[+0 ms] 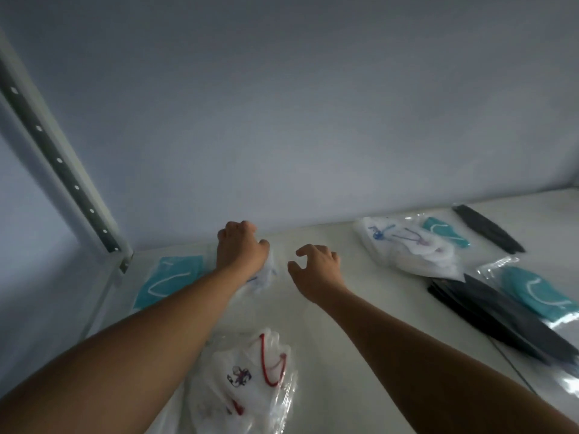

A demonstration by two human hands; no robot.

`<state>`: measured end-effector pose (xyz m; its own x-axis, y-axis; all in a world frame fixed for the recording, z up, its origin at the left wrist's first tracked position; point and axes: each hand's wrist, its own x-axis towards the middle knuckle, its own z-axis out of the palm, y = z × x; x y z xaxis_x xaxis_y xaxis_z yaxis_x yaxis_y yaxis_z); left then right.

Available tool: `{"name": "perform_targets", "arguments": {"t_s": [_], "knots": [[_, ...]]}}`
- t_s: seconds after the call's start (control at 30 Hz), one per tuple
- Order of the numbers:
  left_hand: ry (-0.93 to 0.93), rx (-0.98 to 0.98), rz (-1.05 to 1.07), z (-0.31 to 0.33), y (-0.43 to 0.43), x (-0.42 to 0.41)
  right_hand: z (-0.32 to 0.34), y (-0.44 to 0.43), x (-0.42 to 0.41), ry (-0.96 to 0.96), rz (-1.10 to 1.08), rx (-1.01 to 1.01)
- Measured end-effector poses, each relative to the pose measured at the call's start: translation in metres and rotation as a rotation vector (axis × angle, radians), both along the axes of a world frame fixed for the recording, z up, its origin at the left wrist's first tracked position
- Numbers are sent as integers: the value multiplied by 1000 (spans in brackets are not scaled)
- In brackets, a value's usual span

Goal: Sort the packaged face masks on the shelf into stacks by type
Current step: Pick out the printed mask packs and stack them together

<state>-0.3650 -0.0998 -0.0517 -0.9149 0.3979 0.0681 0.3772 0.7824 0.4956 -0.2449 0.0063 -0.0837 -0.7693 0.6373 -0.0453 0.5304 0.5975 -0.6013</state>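
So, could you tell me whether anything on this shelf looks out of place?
Yes: at the right, a teal face mask in clear plastic overlaps the stack of black packaged masks, mixing types.

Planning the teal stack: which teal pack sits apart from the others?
The teal pack at far left, beside the left hand; the other two lie far right.

teal mask (169, 281), black masks (498, 311), white red-looped mask (250, 380), white shelf (316, 324)

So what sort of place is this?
Likely a stockroom or storage rack: a white shelf against a bare wall, a perforated metal upright at its corner, and bagged teal masks, black masks and white masks lying on it.
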Motion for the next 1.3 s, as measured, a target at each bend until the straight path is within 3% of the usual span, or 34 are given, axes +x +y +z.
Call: {"name": "perform_targets", "arguments": {"t_s": [0.2, 0.4, 0.57, 0.77, 0.83, 0.93, 1.1, 1.3], "knots": [[-84, 84, -188, 5, 62, 56, 7, 48, 64, 3, -81, 7], [-360, 174, -228, -9, 136, 127, 6, 96, 145, 30, -131, 23], [-906, 394, -46, -26, 191, 184, 18, 147, 207, 67, -195, 41], [-1049, 637, 159, -32, 225, 201, 24, 217, 231, 39, -214, -42], [-1018, 656, 203, -34, 227, 202, 23, 236, 224, 15, -200, -59], [-682, 466, 235, -35, 225, 198, 27, 260, 204, 28, -219, -73], [-360, 261, 8, -13, 236, 178, 27, 283, 170, -109, -315, -217], [-230, -34, -238, -5, 270, 145, 15, 296, 156, -206, -344, -438]]}}
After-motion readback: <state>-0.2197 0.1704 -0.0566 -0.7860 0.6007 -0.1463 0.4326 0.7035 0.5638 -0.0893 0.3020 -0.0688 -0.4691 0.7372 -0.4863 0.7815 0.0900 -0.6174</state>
